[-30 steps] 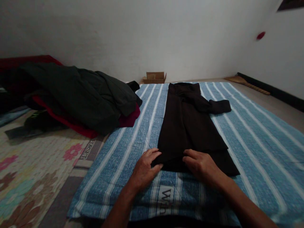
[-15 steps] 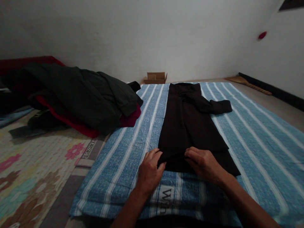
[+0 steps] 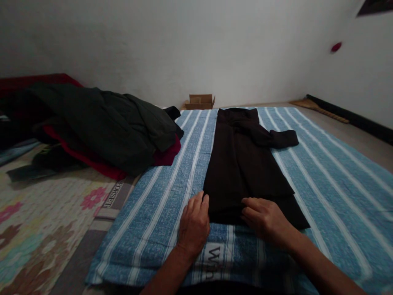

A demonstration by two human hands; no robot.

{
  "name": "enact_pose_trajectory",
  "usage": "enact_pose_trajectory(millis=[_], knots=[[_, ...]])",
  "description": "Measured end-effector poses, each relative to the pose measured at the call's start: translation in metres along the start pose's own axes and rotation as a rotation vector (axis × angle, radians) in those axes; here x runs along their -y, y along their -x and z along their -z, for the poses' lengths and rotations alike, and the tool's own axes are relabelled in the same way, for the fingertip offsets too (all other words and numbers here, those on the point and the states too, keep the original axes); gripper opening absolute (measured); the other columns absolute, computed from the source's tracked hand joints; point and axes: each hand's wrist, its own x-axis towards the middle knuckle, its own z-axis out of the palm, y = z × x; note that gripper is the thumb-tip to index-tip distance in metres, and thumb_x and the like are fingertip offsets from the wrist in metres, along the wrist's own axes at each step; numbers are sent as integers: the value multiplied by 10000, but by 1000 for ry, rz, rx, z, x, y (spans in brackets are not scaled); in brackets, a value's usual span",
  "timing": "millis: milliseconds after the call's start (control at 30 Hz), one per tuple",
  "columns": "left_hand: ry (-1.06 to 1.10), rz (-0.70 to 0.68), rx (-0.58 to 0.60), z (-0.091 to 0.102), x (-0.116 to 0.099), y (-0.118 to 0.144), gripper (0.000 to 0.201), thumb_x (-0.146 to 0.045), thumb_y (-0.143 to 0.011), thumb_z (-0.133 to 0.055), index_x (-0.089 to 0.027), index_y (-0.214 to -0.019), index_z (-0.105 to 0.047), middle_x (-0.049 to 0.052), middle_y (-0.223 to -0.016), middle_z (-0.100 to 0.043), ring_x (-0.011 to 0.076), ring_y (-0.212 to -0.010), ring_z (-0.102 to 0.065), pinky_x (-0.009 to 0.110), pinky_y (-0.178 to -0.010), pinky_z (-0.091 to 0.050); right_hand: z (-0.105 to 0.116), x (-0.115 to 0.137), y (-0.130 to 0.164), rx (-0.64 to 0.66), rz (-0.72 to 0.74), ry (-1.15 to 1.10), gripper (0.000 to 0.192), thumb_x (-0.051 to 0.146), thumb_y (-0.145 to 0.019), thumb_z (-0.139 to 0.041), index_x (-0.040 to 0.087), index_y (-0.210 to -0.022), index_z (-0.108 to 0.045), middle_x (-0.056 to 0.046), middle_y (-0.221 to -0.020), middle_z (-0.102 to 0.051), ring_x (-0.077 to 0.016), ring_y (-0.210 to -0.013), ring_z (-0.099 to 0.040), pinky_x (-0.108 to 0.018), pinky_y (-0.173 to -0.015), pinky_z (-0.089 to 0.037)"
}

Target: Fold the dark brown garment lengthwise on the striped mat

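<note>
A dark brown-black long-sleeved garment (image 3: 239,164) lies folded lengthwise on a blue striped bedsheet (image 3: 159,213). Its hem is towards me, and one sleeve (image 3: 281,138) sticks out to the right near the far end. My left hand (image 3: 194,225) rests at the near left corner, fingers stretched out and touching the garment's side edge. At the middle of the hem, my right hand (image 3: 267,219) pinches the cloth between thumb and curled fingers. A lower layer of the hem shows to the right of that hand.
To the left, a heap of clothes (image 3: 101,127) in dark green, red and black lies partly on a floral cover (image 3: 55,213). A small open cardboard box (image 3: 201,102) sits by the wall beyond the bed. A long black object (image 3: 353,119) runs along the right wall.
My left hand has loosened from the hem corner and flattened along the left edge. My right hand has shifted slightly down and right, still on the hem. The view has moved a little.
</note>
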Motion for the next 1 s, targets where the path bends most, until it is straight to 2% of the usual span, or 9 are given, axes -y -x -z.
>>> enact_pose_trajectory(millis=[133, 233, 400, 500, 600, 767, 1000], knots=[[-61, -78, 11, -1, 4, 1, 443, -17, -764, -373, -45, -1176, -536, 187, -1222, -547, 292, -1113, -499, 427, -891, -470, -10, 6, 10, -73, 78, 22, 230, 108, -884, -424, 153, -744, -601, -104, -1052, -610, -199, -948, -548, -311, -739, -453], [-68, -121, 23, 1, 7, 0, 435, -19, -776, -365, -50, -1172, -544, 188, -1249, -531, 300, -1145, -482, 429, -891, -467, -15, 9, 17, -119, 133, 46, 255, 50, -877, -385, 131, -823, -620, -116, -1059, -613, -221, -1029, -524, -325, -764, -455], [17, -239, 21, 7, 10, -6, 457, 2, -816, -296, -61, -1207, -525, 180, -1311, -488, 268, -1252, -397, 420, -963, -424, -14, 11, 19, -166, 171, 65, 285, 30, -883, -338, 124, -905, -606, -115, -996, -627, -219, -992, -532, -337, -781, -448], [58, -338, 51, 10, 11, -9, 488, 3, -834, -267, -88, -1260, -487, 153, -1343, -468, 249, -1291, -355, 434, -1000, -392, -10, 14, 14, -110, 158, 67, 275, 65, -907, -327, 123, -1010, -576, -112, -938, -624, -200, -916, -544, -328, -754, -447], [71, -393, 134, 11, 13, -11, 494, -8, -840, -276, -138, -1267, -488, 117, -1336, -487, 234, -1285, -374, 469, -1016, -369, -8, 16, 8, -28, 146, 63, 299, 89, -922, -310, 87, -1136, -518, -107, -869, -608, -191, -833, -538, -325, -712, -436], [63, -387, 215, 10, 14, -12, 494, 26, -804, -289, -118, -1211, -529, 129, -1296, -526, 246, -1235, -444, 490, -976, -410, -14, 16, 9, 0, 162, 37, 261, 104, -917, -320, 116, -949, -579, -96, -841, -585, -187, -759, -494, -327, -670, -400], [75, -403, 219, 6, 21, -10, 566, 65, -762, -290, -130, -1256, -487, 124, -1335, -487, 233, -1266, -406, 470, -983, -416, -20, 15, 13, 57, 132, 21, 203, 123, -907, -379, 149, -883, -579, -73, -836, -562, -182, -744, -465, -325, -662, -360]])
